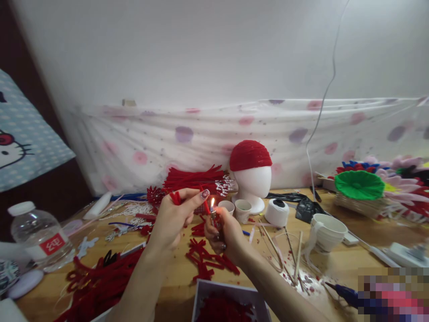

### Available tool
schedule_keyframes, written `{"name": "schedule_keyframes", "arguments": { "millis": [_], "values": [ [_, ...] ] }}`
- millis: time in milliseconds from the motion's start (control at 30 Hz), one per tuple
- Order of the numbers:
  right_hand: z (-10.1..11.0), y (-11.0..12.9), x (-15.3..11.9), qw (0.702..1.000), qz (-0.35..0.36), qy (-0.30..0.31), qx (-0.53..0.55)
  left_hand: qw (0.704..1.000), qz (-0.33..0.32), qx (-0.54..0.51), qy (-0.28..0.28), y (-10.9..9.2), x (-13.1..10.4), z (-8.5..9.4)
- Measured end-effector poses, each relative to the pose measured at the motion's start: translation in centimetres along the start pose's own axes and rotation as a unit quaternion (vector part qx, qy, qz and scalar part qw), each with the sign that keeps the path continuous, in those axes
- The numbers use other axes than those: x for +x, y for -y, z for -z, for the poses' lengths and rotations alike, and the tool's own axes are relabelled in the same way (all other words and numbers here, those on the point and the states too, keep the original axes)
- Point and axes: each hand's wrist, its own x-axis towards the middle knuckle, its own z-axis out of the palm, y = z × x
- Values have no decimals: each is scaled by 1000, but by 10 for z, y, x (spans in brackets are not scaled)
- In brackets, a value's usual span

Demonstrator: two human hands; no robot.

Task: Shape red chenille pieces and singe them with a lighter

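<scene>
My left hand is closed on a red chenille stem, pinched between thumb and fingers, with more red fuzzy material showing past the knuckles. In my right hand is a lighter, mostly hidden by the fingers. Its flame burns just to the right of the stem; whether it touches cannot be made out. Short red chenille pieces lie on the table below both hands. A white box holding red pieces stands nearest me.
A white foam head wears a red cap. Nearby are small cups, a thread spool and a white bowl. At left stands a water bottle; at right, a green flower and glue gun.
</scene>
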Motion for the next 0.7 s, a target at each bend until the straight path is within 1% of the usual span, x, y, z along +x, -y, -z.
{"name": "schedule_keyframes", "arguments": {
  "millis": [67,233,400,533,633,700],
  "values": [
    [-4,-3,-2,1000,1,-2,-17,1000,3,0,4,1,-1,-2],
    [-6,-4,-5,999,7,41,-26,1000,-5,-2,1,3,1,-1],
    [-5,-2,-5,999,-5,30,-22,1000,-7,-4,-6,1,2,4],
    [-6,-2,-6,998,-19,50,-19,1000,-5,-4,-8,-2,2,3],
    [-6,-2,-7,998,-26,47,-15,1000,-4,-2,-3,-2,1,2],
    [-7,-3,-8,998,-23,56,-21,1000,-1,1,-1,-3,1,2]
  ]
}}
